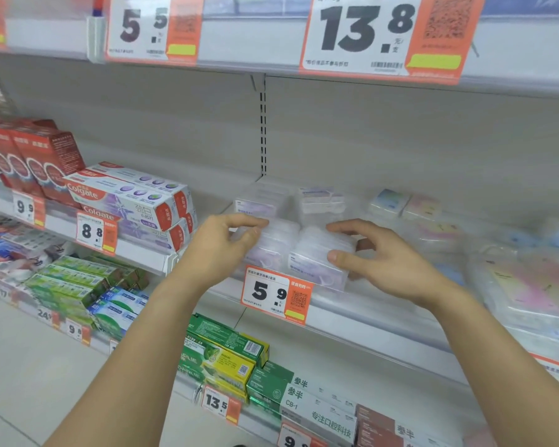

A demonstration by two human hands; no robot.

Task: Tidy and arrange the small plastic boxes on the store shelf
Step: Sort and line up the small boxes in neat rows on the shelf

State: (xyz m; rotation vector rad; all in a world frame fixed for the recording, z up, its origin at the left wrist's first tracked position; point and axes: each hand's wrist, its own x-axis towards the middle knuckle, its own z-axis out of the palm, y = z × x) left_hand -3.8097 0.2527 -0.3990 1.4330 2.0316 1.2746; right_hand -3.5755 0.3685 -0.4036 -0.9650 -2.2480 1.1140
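Left hand (221,243) and right hand (373,258), fingers curled, each hold a clear floss-pick box (317,256) at the shelf (368,309) front edge; a hard nudge could tip one off.

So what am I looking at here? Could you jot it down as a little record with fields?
Place: store shelf, toothpaste section
Left hand: left hand grips the front left clear box
Right hand: right hand grips the front right clear box
Behind them: two more clear boxes
Price tag below: 5.9 tag
Left neighbour: Colgate cartons
Right neighbour: blurred pastel packs
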